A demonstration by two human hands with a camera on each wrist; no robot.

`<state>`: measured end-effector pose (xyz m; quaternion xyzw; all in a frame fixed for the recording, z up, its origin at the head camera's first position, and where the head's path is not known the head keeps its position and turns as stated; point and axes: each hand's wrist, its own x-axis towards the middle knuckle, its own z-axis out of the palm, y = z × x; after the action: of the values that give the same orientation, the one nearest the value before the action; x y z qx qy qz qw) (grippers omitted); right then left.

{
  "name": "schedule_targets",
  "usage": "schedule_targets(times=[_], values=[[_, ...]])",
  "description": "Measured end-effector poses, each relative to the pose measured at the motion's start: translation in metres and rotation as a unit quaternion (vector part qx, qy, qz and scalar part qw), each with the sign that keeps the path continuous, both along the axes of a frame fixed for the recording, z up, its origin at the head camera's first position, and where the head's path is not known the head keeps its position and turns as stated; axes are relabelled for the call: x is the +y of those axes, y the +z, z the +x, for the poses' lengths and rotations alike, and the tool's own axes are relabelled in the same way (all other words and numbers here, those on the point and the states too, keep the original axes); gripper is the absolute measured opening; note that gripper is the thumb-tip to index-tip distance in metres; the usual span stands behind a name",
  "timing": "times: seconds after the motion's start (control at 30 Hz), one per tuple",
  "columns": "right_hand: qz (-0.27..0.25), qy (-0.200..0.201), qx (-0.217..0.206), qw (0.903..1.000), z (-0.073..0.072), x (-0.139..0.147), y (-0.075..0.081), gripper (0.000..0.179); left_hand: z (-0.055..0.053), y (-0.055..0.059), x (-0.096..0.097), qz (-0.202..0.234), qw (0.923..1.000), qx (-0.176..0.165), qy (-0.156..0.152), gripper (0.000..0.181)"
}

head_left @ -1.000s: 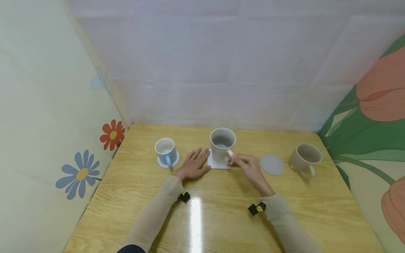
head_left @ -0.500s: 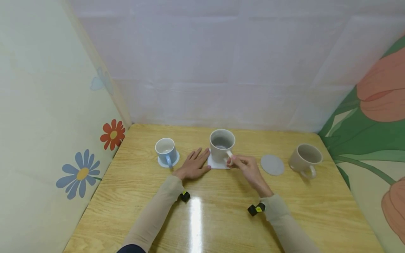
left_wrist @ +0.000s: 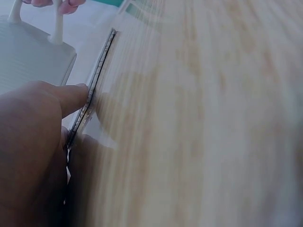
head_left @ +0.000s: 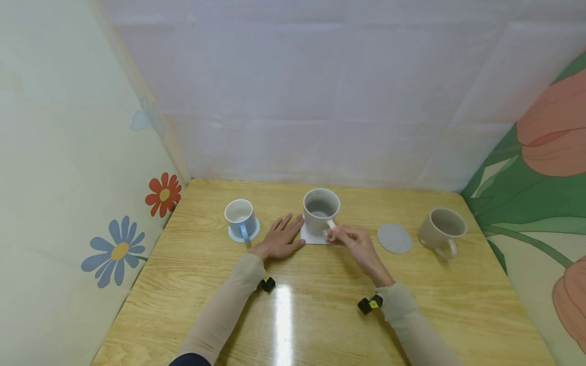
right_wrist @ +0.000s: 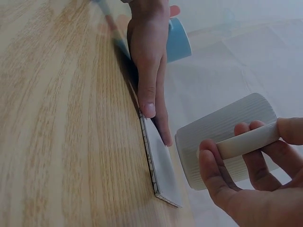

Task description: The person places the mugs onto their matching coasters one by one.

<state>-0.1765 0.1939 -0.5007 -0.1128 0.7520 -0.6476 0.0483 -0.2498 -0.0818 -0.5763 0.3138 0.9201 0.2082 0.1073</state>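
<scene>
My right hand [head_left: 359, 246] grips the handle of a pale grey ribbed mug [right_wrist: 213, 120], its fingers curled through the loop. The mug hangs slightly tilted, close over a white square coaster [head_left: 315, 239]. A narrow gap shows between mug bottom and coaster [right_wrist: 164, 168] in the right wrist view. My left hand [head_left: 280, 241] lies flat on the table with fingers spread, thumb and index fingertip at the coaster's left edge. In the left wrist view, the thumb [left_wrist: 73, 97] touches that coaster's edge. The mug hides the coaster's back part in the head view.
At left, a small blue mug [head_left: 243, 224] stands on a light blue round coaster [head_left: 232, 237]. Right of my right hand lies a grey round coaster [head_left: 393, 238], then a beige mug [head_left: 435, 234]. The wooden table [head_left: 329, 315] meets a white cloth backdrop behind.
The pale grey mug has come down slightly toward the square coaster, with my right hand moving along with it. My left hand stays in place.
</scene>
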Motion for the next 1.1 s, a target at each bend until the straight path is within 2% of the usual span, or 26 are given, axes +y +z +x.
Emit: schedule_targets(times=[0.53,0.7,1.1], values=[[0.006,-0.005,-0.019,0.9998,0.001,-0.002,-0.007,0.035,-0.003,-0.004,-0.001,-0.012,0.9999,0.005,0.004,0.078],[0.003,-0.007,-0.026,0.9996,0.001,-0.003,-0.009,0.035,-0.002,-0.004,-0.001,-0.002,1.0000,0.003,0.004,0.077],[0.016,-0.009,-0.020,0.9996,0.003,-0.001,-0.011,0.035,-0.001,-0.005,0.000,-0.006,0.9999,0.007,0.003,0.077]])
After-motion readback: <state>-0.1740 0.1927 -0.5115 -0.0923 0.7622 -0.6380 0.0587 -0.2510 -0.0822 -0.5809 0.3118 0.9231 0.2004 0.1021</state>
